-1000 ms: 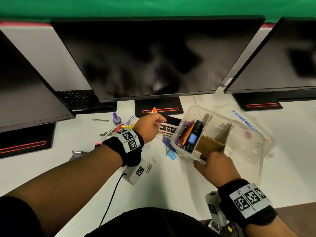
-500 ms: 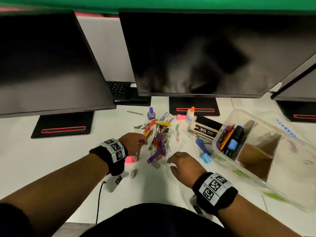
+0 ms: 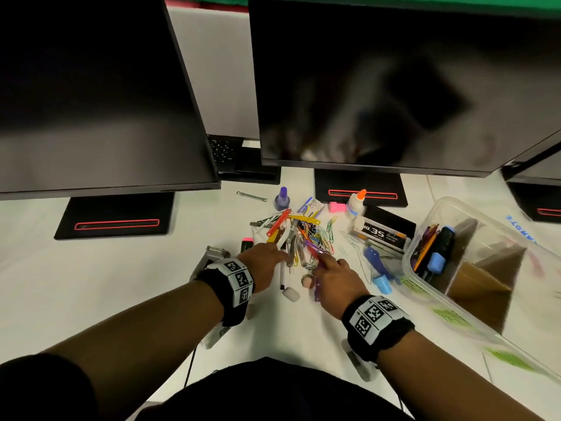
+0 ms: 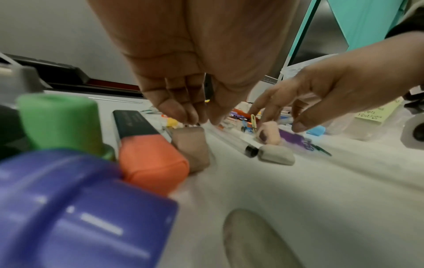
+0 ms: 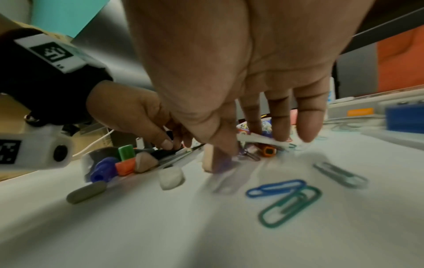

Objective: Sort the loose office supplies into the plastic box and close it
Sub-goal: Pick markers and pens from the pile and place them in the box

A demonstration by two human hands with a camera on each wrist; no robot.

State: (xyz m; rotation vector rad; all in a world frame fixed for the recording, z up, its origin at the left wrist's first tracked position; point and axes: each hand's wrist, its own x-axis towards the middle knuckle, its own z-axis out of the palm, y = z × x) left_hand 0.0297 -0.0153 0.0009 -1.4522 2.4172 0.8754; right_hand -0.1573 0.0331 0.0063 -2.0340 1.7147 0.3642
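A heap of coloured paper clips and pens lies on the white desk. To the right stands the clear plastic box, open, with pens and a blue-capped marker in its left compartment. My left hand reaches into the heap's near left side; its thumb and fingertips close together on the upper end of a white pen with a black cap. My right hand has its fingers spread and straight, touching the heap; its thumb presses a purple clip.
Behind the heap are a glue bottle, a purple ink bottle, a pink eraser and a black staples box. A blue item lies beside the box. Erasers sit near my hands. Monitors overhang the desk's back.
A second ago my right hand was on the box rim and my left up by the glue bottle. Both hands have since moved down into the heap of clips and pens.
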